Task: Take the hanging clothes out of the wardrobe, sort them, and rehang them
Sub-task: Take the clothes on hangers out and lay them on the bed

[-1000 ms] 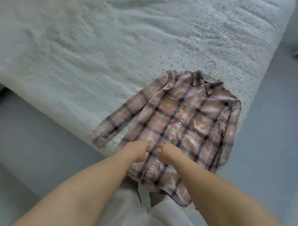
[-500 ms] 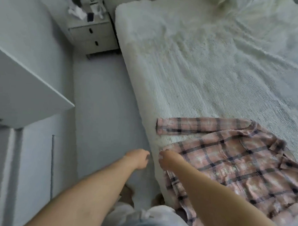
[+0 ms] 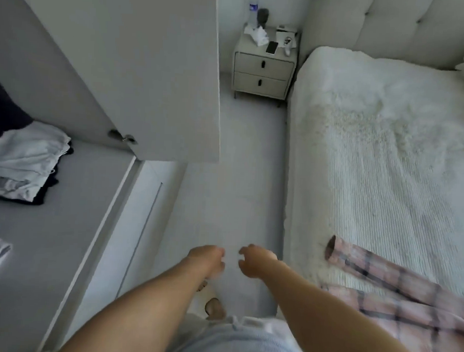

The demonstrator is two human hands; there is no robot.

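while the bed (image 3: 386,156) fills the right side under a pale ribbed cover, the wardrobe (image 3: 50,234) stands on the left with its white door (image 3: 150,73) swung open toward the floor strip between them; folded white and dark clothes (image 3: 24,164) lie on a shelf inside it. the pink checked shirt (image 3: 395,297) lies flat on the near corner of the bed, one sleeve stretched out toward the edge. a small two-drawer nightstand (image 3: 262,70) sits at the far end beside the bed, with a phone (image 3: 272,47) on top. both forearms reach out over the floor: the left hand (image 3: 208,260) and right hand (image 3: 256,260) hang close together, fingers loosely curled, holding nothing, apart from the shirt
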